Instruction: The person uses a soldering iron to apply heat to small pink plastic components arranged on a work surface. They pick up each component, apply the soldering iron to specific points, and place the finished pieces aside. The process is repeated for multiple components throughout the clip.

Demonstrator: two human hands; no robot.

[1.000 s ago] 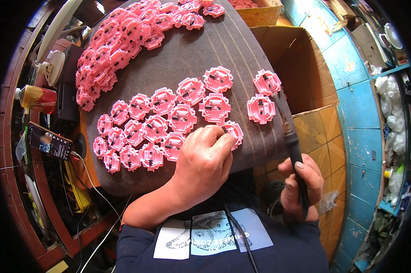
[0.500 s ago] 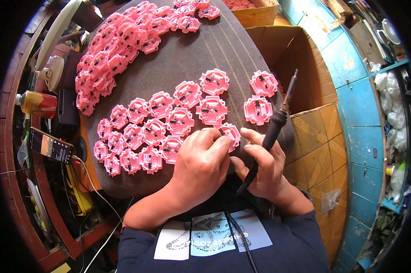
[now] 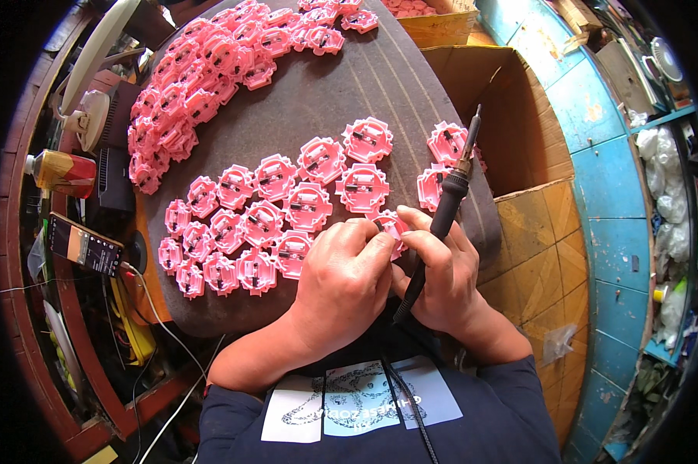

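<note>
My left hand (image 3: pixel 341 271) is closed on the near side of a pink plastic casing (image 3: pixel 391 227), thumb and index finger against it. Much of that casing is hidden by my fingers. A black-handled soldering iron (image 3: pixel 444 215) rests in my right hand (image 3: pixel 448 271), its metal tip pointing up and away from the casing. The right fingertips meet the casing's right edge. To the left and beyond lie several like pink casings (image 3: pixel 306 206), open side up, with small black and metal parts inside. Two more casings (image 3: pixel 446 145) sit to the right, partly behind the iron.
A large heap of pink casings (image 3: pixel 202 81) covers the far left of the dark tabletop (image 3: pixel 303 108). An open cardboard box (image 3: pixel 503 116) stands off the right edge. At left are a phone (image 3: pixel 85 244) with a white cable and a bottle (image 3: pixel 61 173).
My right hand has shifted slightly left and closed in on the casing, its fingers now touching it. The soldering iron has moved left with it and stands a little steeper.
</note>
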